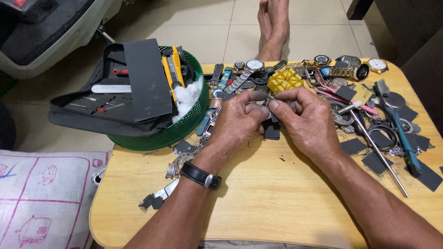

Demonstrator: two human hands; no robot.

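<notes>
Both grips are closed together on one small dark grey strip, seemingly a piece of abrasive paper or strap (259,96), pinched between thumb and forefinger of the left hand (240,121) and the right hand (307,121), with a small metal part hidden between the fingertips; what it is cannot be told. The piece is held just above the pale wooden bench (258,198), near its middle.

As a judgement, the work appears to be mid-way: the piece is in hand, not yet set down, and many watches lie unsorted.

On the left stands a round green mesh plastic basket (184,127), bearing an open black fabric tool case (87,108) and a flat dark grey sheet (146,78). Along the far edge a row of metal wristwatches (254,67) is laid, beside a yellow plastic gridded block (284,79). To the right, a long thin steel rod (378,150) and cut dark grey squares (353,145) are scattered.
</notes>
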